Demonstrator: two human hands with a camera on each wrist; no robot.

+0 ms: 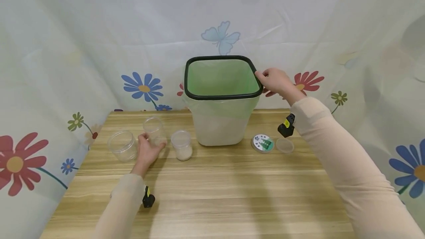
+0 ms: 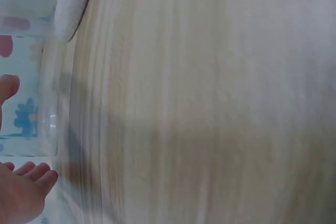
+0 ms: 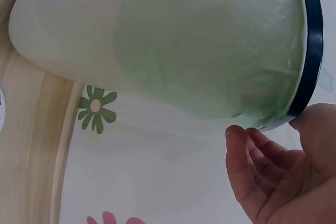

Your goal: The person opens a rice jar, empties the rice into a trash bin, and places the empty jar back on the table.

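A whitish trash bin (image 1: 217, 128) with a black rim and a green bag lining it stands at the back of the table. My right hand (image 1: 275, 81) grips its right rim, thumb on the black ring (image 3: 314, 51) and fingers curled below it. My left hand (image 1: 148, 152) is around the lower part of a clear jar (image 1: 153, 126), thumb on the right side and fingers on the left. In the left wrist view the fingers (image 2: 46, 178) look fairly straight, beside the jar wall. Left of it is a wider clear jar (image 1: 123, 146); right, a lidded jar (image 1: 182, 146) with white contents.
Right of the bin lie a round lid or tin (image 1: 262, 143) with a green print and a clear disc-shaped lid (image 1: 284, 145). A flowered curtain (image 1: 146, 25) hangs behind the wooden table (image 1: 212, 194).
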